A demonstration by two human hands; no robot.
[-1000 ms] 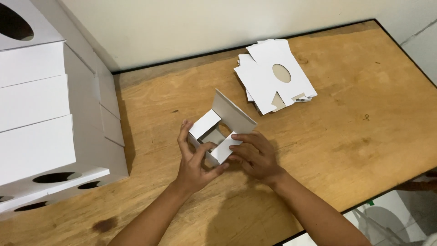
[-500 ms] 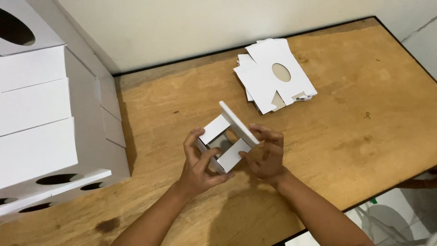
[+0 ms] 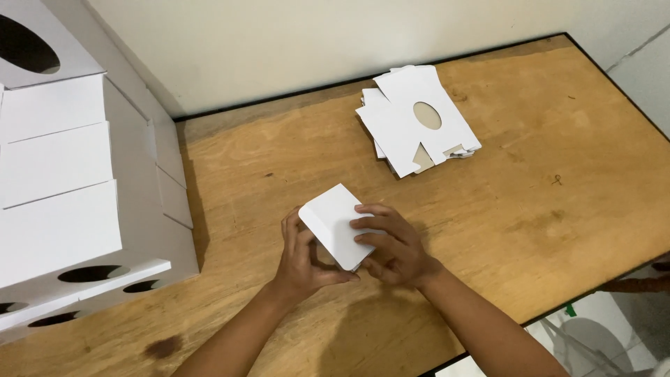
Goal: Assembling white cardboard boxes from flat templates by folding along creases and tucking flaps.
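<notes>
A small white cardboard box [image 3: 336, 222] is held just above the wooden table [image 3: 530, 202], its plain closed face turned up. My left hand [image 3: 301, 257] grips it from the left and underneath. My right hand [image 3: 392, 246] holds it from the right, with fingers laid flat across the top face.
A pile of flat white box blanks [image 3: 417, 120] with oval cut-outs lies at the back of the table. Stacked finished white boxes [image 3: 77, 188] with oval holes fill the left side. The table's front edge runs close on the right, with floor below.
The box had open flaps showing its inside. Both hands folded the lid panel down and turned the box, so it now shows a closed plain face.
</notes>
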